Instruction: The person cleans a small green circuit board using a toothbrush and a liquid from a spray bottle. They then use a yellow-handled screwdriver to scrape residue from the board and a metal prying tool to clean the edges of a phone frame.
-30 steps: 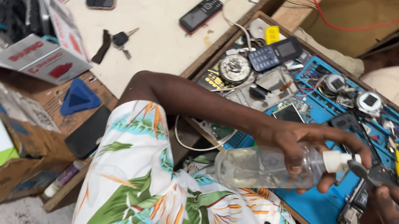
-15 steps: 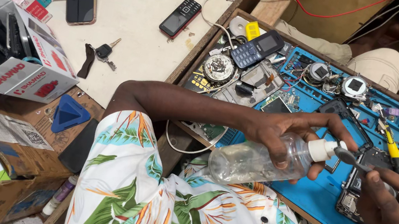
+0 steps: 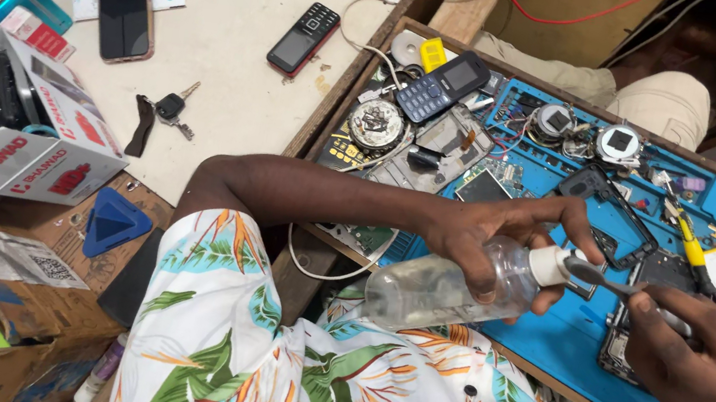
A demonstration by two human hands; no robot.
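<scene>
Over the blue mat [image 3: 543, 344] at lower right, both hands are busy with a bottle.

Since a second ago the view has swung so the mat sits more centre-right, but the grip looks the same: left hand [image 3: 502, 240] wrapped round the clear bottle [image 3: 448, 288], lying tilted across the lap with its white cap [image 3: 547, 265] toward the right. Right hand [image 3: 691, 355] is closed on a thin metal tool [image 3: 608, 283], tip now right at the cap, so looks like it's working the nozzle. Dark phone frame [image 3: 608, 213] sits just behind; keypad phone [image 3: 441, 87] upper centre.
</scene>
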